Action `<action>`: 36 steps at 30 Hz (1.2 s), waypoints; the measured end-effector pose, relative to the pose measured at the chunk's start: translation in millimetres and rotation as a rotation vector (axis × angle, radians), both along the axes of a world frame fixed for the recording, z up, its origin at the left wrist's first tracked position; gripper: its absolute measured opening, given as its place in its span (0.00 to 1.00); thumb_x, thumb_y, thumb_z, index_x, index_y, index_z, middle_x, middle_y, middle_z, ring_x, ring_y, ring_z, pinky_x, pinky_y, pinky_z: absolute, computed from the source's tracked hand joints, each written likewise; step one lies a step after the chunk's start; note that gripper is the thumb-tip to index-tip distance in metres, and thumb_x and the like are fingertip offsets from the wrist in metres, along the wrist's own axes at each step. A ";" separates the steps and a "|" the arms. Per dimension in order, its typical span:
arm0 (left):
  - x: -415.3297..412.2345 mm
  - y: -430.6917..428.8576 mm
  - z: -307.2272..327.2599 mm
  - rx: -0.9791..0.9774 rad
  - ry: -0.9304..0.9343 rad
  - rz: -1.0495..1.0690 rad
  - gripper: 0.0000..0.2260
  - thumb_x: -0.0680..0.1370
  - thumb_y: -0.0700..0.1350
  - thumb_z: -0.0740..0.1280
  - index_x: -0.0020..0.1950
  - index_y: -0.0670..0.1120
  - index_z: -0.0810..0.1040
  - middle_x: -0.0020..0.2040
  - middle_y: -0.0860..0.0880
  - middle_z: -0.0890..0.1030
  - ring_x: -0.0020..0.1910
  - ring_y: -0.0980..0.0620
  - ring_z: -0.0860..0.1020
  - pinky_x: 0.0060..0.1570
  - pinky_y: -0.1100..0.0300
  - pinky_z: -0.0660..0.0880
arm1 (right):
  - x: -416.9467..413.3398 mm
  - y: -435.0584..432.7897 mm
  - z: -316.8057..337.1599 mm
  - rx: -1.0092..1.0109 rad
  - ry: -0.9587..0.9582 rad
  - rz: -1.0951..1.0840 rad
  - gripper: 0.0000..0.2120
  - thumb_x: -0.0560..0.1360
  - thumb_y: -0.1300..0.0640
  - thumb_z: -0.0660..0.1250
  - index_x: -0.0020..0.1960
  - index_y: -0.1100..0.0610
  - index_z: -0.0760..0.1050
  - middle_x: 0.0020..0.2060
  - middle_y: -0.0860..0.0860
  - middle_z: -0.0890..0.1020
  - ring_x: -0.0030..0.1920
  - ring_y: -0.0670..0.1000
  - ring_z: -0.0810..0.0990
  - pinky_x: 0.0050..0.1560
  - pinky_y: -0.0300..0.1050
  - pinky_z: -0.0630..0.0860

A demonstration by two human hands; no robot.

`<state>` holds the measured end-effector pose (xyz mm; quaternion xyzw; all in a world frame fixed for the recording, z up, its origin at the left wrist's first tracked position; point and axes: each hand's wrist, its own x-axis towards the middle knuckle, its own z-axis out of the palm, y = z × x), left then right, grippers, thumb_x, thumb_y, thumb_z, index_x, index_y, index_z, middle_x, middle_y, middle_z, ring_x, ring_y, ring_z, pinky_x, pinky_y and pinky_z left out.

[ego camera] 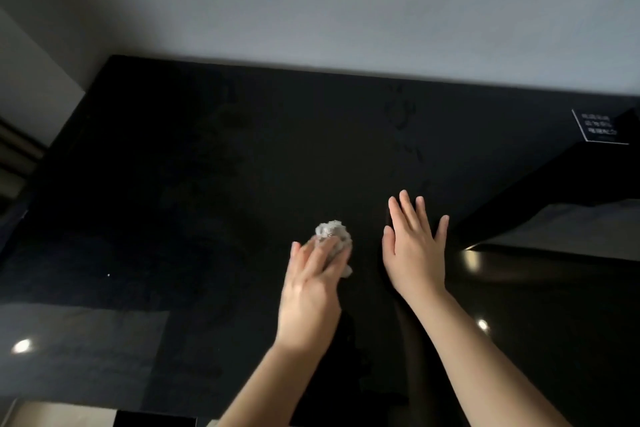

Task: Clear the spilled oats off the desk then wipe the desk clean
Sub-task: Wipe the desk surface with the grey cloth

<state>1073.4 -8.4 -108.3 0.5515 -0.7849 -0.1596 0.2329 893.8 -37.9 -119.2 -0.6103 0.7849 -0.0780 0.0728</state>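
We take this for a plain indoor room: glossy black desk (207,166) against a bare wall (311,3), small printed sign (599,130).

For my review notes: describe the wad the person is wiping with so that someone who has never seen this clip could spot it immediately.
Start from the glossy black desk that fills most of the view. Near its front centre two bare hands rest on it; the left hand presses down on a crumpled tissue. It is the only pale, wrinkled lump on the dark surface, poking out past the fingers, while the right hand lies flat and empty.
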 end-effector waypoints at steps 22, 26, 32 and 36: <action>21.4 44.7 5.0 0.019 0.086 -0.005 0.25 0.72 0.30 0.65 0.64 0.50 0.79 0.66 0.51 0.75 0.69 0.50 0.70 0.73 0.43 0.58 | 20.1 78.8 -4.5 -0.075 -0.004 -0.027 0.24 0.79 0.56 0.60 0.75 0.52 0.63 0.76 0.51 0.63 0.77 0.54 0.55 0.74 0.66 0.53; 77.7 35.2 3.1 0.016 0.119 0.295 0.25 0.70 0.27 0.65 0.62 0.47 0.80 0.65 0.48 0.76 0.67 0.47 0.71 0.73 0.41 0.57 | 19.4 77.9 -4.0 -0.053 -0.002 -0.027 0.23 0.80 0.55 0.56 0.75 0.51 0.62 0.76 0.50 0.62 0.77 0.53 0.55 0.74 0.65 0.51; 71.6 37.0 7.5 0.059 0.179 0.389 0.19 0.75 0.34 0.64 0.63 0.49 0.79 0.64 0.53 0.76 0.66 0.51 0.71 0.73 0.42 0.59 | 19.6 78.8 -3.5 -0.059 -0.003 -0.021 0.24 0.80 0.54 0.57 0.76 0.51 0.62 0.76 0.51 0.61 0.77 0.54 0.54 0.74 0.65 0.50; 78.1 32.7 22.4 0.057 0.139 0.414 0.15 0.80 0.48 0.61 0.67 0.52 0.76 0.61 0.55 0.79 0.63 0.56 0.73 0.73 0.46 0.59 | 18.2 78.5 -4.9 -0.073 -0.028 -0.005 0.24 0.80 0.54 0.57 0.75 0.51 0.62 0.76 0.51 0.62 0.77 0.54 0.54 0.74 0.66 0.50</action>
